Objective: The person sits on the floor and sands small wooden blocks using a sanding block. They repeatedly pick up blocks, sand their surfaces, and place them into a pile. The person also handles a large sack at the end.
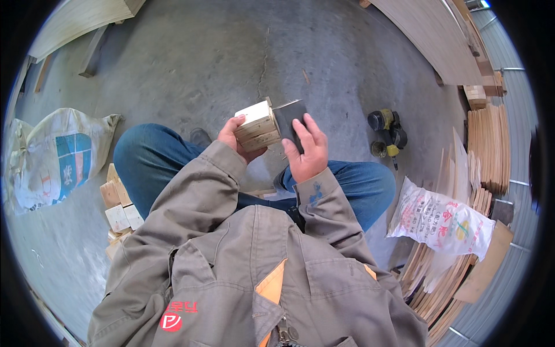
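Between my knees, my left hand [230, 134] is closed round a pale wooden block [258, 128], which looks made of several layers. Its thumb lies on the top and the fingers pass underneath, partly hidden. A flat, dark grey, sandpaper-like sheet [287, 115] stands against the block's right end. My right hand [307, 151] has it, with fingers on its outer face and the thumb at its near edge. Whether the sheet touches the whole end of the block, I cannot tell.
A yellow and black power tool [386, 132] lies on the floor to the right. Wooden blocks [118, 202] are piled by my left knee. Filled sacks lie at left [58, 159] and right [442, 218]. Thin wood strips [488, 144] are stacked along the right wall.
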### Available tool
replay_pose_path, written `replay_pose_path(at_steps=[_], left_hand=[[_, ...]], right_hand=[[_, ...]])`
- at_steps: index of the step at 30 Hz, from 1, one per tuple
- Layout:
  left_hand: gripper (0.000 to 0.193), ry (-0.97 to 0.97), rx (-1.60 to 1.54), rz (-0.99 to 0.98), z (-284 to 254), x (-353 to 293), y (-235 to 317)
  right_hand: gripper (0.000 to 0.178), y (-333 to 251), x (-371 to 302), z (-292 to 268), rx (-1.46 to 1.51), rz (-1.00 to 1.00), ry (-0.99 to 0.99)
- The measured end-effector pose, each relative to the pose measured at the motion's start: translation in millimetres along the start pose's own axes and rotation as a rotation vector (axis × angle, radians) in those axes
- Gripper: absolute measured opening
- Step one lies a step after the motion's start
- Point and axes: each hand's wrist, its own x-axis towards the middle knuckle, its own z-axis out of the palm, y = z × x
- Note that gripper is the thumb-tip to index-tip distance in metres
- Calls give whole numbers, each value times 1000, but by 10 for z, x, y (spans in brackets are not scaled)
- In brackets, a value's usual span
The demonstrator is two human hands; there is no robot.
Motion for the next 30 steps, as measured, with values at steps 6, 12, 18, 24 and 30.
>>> replay_pose_path(at_steps=[6, 12, 18, 24, 30], left_hand=[[56, 6, -2, -9, 20, -15, 12], [55, -6, 1, -29, 1, 22, -5], [56, -43, 12, -55, 6, -44, 29], [62, -47, 28, -40, 27, -51, 7], [66, -21, 31, -50, 91, -115, 3]], right_hand=[[48, 5, 27, -124, -41, -20, 72], [49, -97, 23, -48, 184, -52, 12], [44, 74, 8, 1, 432, 317, -98], [45, -8, 68, -237, 411, 349, -26], [48, -122, -15, -120, 456, 352, -63]])
